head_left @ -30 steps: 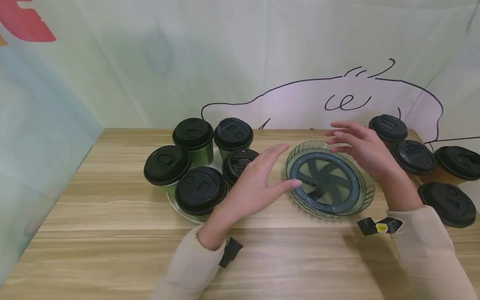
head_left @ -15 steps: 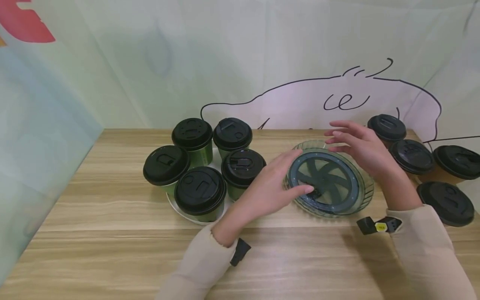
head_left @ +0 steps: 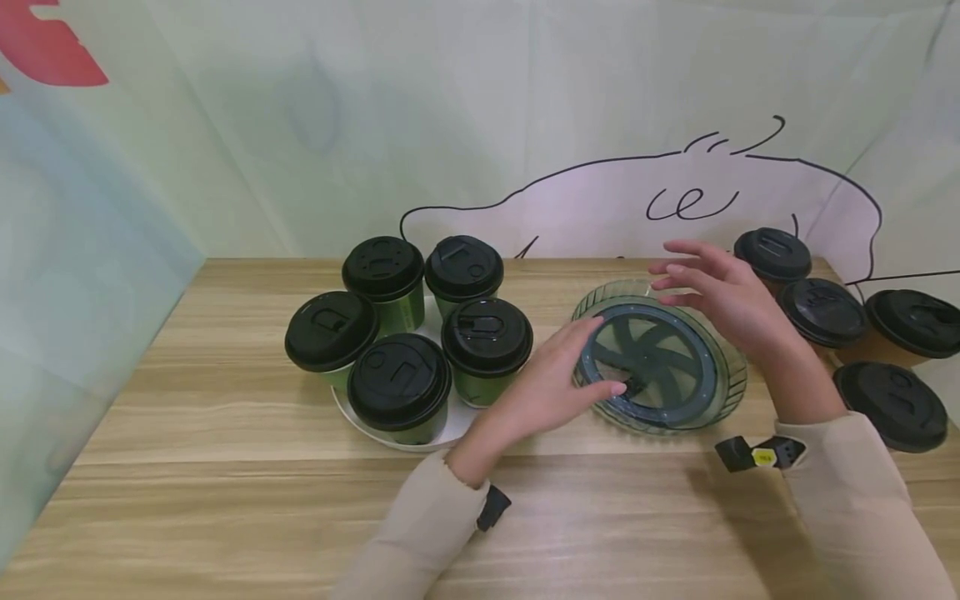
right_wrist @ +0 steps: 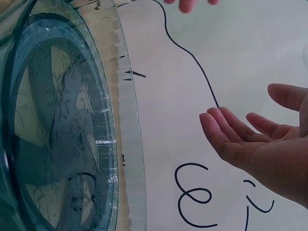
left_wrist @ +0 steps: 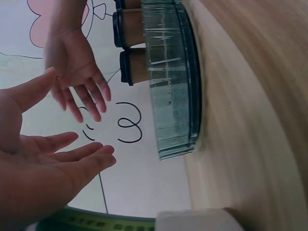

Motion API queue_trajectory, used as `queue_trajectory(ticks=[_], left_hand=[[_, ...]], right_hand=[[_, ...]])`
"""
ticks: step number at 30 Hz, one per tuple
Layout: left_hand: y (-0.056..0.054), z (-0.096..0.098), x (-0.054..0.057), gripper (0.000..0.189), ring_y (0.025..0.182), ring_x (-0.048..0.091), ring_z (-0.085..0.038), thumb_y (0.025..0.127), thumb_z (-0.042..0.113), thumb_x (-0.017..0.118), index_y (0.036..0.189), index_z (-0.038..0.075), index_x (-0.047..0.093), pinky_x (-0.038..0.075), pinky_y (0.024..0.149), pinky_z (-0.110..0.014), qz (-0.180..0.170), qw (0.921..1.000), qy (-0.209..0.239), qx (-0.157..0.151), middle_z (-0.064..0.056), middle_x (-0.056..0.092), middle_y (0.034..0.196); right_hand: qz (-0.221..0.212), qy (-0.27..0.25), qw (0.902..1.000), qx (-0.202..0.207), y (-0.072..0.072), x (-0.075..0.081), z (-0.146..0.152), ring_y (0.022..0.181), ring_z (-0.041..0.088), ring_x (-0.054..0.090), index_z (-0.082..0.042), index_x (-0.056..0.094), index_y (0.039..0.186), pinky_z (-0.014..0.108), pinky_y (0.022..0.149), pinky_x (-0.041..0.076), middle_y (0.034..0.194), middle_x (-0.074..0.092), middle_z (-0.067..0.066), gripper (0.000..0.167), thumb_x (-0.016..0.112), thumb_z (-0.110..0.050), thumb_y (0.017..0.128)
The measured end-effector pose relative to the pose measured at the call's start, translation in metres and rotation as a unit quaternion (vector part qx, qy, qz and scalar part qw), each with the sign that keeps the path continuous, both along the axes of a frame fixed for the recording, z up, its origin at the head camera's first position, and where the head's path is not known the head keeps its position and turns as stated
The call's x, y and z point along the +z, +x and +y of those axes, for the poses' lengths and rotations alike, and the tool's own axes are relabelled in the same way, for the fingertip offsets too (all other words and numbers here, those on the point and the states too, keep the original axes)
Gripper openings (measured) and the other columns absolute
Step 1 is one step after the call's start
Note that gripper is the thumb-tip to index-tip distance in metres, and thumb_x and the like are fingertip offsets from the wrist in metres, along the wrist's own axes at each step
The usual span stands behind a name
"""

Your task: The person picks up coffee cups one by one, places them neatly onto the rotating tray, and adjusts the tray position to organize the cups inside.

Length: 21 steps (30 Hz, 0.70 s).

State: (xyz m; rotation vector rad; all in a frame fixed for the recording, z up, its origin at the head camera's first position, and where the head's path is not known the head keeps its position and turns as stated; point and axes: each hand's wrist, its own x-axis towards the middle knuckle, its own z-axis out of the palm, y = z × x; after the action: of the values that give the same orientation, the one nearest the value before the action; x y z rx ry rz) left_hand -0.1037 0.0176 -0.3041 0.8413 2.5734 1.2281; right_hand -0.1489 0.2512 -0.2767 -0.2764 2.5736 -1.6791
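Observation:
My left hand (head_left: 551,379) hovers over the left edge of a round, clear greenish dish (head_left: 731,392) with fluted sides, fingers extended and thumb apart. Over the dish's back right side is my right hand (head_left: 716,292), its fingers loosely bent and spread. Neither palm holds anything; in the left wrist view the two hands face each other above the dish's level. A dark blue ring with curved spokes (head_left: 648,358) shows through the dish's bottom. Left of the left hand, several green paper cups with black lids (head_left: 486,337) stand on a white plate (head_left: 456,425).
Several brown cups with black lids (head_left: 821,312) stand at the right, close by the right forearm. Behind the wooden table (head_left: 225,467) hangs a pale printed backdrop (head_left: 450,108) with a black line drawing. Both wrists wear small black devices (head_left: 761,454).
My left hand has moved right and slightly down, from beside the cups to over the dish's left edge, uncovering the nearest green cup. The right hand has stayed almost still.

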Motion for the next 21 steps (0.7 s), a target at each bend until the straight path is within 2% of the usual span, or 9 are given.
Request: queue_trajectory(ticks=[7,14,21], left_hand=[[-0.006,0.002,-0.013,0.075,0.134,0.023,-0.023,0.085,0.033,0.065,0.144,0.007,0.026,0.026,0.106,-0.039,-0.017,0.9997,-0.002,0.016,-0.011,0.025,0.147],[-0.015,0.004,-0.027,0.076,0.134,0.023,-0.027,0.084,0.029,0.067,0.143,0.006,0.026,0.024,0.106,-0.042,-0.040,0.9983,0.030,0.030,-0.017,0.023,0.146],[-0.018,0.004,-0.033,0.077,0.133,0.023,-0.028,0.083,0.029,0.068,0.143,0.005,0.026,0.025,0.106,-0.042,-0.050,0.9976,0.035,0.033,-0.018,0.023,0.146]], right_hand=[[0.007,0.005,1.0000,0.000,0.002,0.000,-0.002,0.104,0.017,0.054,-0.011,0.033,0.139,0.025,0.084,0.048,0.127,0.048,0.016,0.049,0.044,-0.032,0.097],[0.011,0.016,0.9998,0.004,0.003,-0.002,-0.003,0.104,0.018,0.053,-0.010,0.034,0.138,0.024,0.083,0.048,0.124,0.049,0.015,0.047,0.044,-0.031,0.097],[0.013,0.012,0.9998,0.009,0.006,-0.004,-0.004,0.103,0.019,0.054,-0.008,0.036,0.137,0.024,0.082,0.049,0.123,0.051,0.016,0.046,0.045,-0.029,0.097]])
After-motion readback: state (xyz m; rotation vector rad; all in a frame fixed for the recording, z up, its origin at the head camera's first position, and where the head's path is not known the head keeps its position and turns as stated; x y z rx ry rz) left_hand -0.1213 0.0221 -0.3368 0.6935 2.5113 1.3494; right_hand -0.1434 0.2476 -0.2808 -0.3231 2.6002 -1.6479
